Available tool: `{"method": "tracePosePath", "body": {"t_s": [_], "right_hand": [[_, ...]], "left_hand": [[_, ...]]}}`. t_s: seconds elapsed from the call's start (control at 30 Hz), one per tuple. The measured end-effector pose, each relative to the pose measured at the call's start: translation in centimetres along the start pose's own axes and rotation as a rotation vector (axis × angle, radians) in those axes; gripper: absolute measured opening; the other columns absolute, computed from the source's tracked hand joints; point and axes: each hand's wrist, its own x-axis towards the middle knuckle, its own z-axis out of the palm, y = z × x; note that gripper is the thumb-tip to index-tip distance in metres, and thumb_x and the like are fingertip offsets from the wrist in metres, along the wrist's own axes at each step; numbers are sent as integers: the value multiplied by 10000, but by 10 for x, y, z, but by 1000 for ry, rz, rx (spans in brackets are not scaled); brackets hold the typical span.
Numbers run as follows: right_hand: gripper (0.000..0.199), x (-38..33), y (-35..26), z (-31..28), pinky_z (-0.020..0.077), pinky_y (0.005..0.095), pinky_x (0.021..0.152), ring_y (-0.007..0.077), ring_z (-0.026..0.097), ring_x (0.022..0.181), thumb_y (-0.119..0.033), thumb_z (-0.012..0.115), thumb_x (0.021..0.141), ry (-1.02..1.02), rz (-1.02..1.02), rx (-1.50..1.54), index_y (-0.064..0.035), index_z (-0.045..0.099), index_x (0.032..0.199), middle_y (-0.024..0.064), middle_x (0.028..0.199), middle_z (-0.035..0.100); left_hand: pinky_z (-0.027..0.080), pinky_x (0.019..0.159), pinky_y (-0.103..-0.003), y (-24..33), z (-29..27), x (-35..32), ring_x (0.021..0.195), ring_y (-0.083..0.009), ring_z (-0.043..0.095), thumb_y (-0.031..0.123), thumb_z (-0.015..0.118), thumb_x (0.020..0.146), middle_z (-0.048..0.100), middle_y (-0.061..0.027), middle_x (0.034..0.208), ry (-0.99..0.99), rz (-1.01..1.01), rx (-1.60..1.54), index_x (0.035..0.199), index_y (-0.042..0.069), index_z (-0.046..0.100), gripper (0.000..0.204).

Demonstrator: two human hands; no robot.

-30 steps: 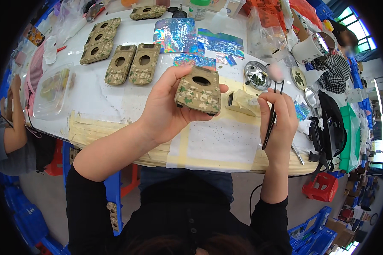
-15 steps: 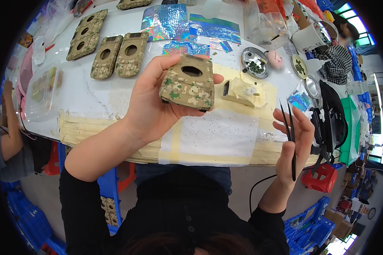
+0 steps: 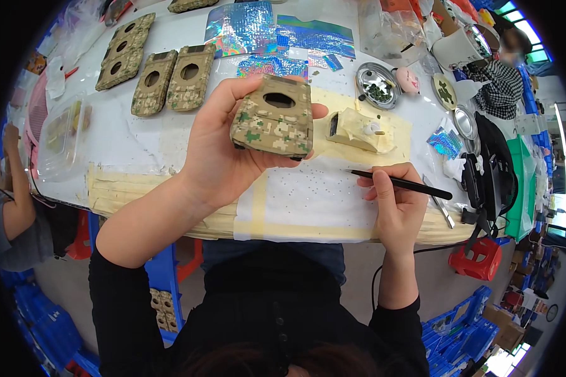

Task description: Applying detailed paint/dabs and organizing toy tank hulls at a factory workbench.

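My left hand (image 3: pixel 217 141) grips a camouflage-patterned model tank hull (image 3: pixel 277 129), a boxy shell with a round hole in its top, raised above the table. Between the thumb and fingers of my right hand (image 3: pixel 396 201), black tweezers (image 3: pixel 415 185) lie nearly level, their tips pointing left over a white sheet (image 3: pixel 308 210) sprinkled with tiny specks. Behind the tweezers rests a block wrapped in cream tape (image 3: pixel 361 132) with a small white piece on top. Farther back is a round metal dish (image 3: pixel 377 86) holding small dark green pieces.
More camouflage hulls (image 3: pixel 190 76) stand at the far left, beside shiny holographic sheets (image 3: pixel 242 31). A clear plastic box (image 3: pixel 63 138) sits at the left edge. Silver tweezers (image 3: pixel 439 202) and a black bag (image 3: pixel 493 166) lie to the right. Another person (image 3: pixel 500 78) is at the far right.
My right hand has moved left and turned, bringing the tweezers from upright to nearly level over the white sheet. The hull in my left hand has shifted slightly left.
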Motion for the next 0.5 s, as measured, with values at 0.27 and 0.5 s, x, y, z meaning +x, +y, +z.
{"method": "tracePosePath", "body": {"t_s": [0.27,0.5], "right_hand": [[113,1,-1,3,448,195,563,105,624,692,-86,597,902,4,28,-54,22,564,892,67,779,629],[130,1,1,2,441,196,559,112,625,686,-111,571,923,-16,3,-97,16,551,908,81,770,643]], "left_hand": [[554,574,-269,-1,-1,0,703,-231,664,386,277,947,526,-284,1216,-9,-3,-15,1320,-3,425,559],[583,674,-357,-2,-15,3,874,-275,668,363,351,930,591,-250,1139,-170,-10,-97,1227,39,494,463]]}}
